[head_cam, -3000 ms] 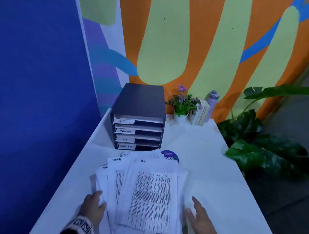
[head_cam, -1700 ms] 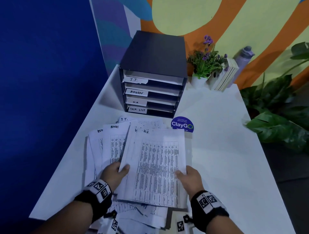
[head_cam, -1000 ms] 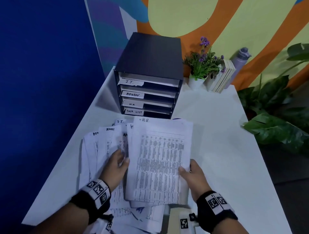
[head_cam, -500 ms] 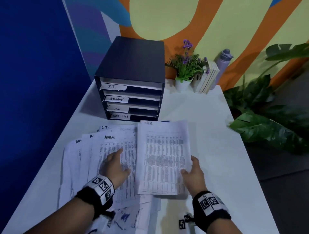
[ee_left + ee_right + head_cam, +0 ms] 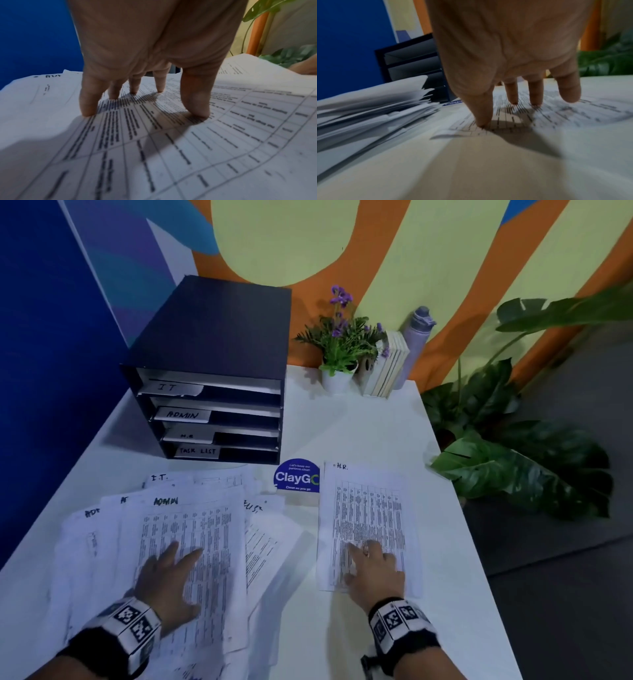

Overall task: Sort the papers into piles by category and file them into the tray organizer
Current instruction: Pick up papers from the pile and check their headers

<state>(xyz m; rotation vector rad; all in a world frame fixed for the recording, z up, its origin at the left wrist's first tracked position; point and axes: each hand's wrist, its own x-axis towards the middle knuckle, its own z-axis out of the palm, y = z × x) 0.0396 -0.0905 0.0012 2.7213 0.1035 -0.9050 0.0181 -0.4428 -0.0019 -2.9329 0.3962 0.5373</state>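
Observation:
A loose heap of printed papers [image 5: 191, 546] covers the white table's near left; the top sheet is headed ADMIN, with others marked I.T. peeking out behind. My left hand [image 5: 171, 580] lies flat on that top sheet, its fingertips [image 5: 87, 111] pressing the paper. To the right, a separate sheet headed H.R. [image 5: 368, 508] lies alone on the table. My right hand [image 5: 371, 570] rests on its near end with straight fingers [image 5: 482, 119]. The dark tray organizer [image 5: 212, 371] stands at the back left, its slots labelled IT, ADMIN, H.R and TASK LIST.
A round blue ClayGo sticker [image 5: 296, 477] lies between organizer and H.R. sheet. A potted plant [image 5: 342, 354], books [image 5: 388, 368] and a bottle [image 5: 419, 340] stand by the back wall. A large leafy plant [image 5: 513, 453] crowds the table's right edge. A blue wall is on the left.
My right hand carried the H.R. sheet off the heap, laid it on the table to the right and now rests flat on it. The left hand stayed on the heap.

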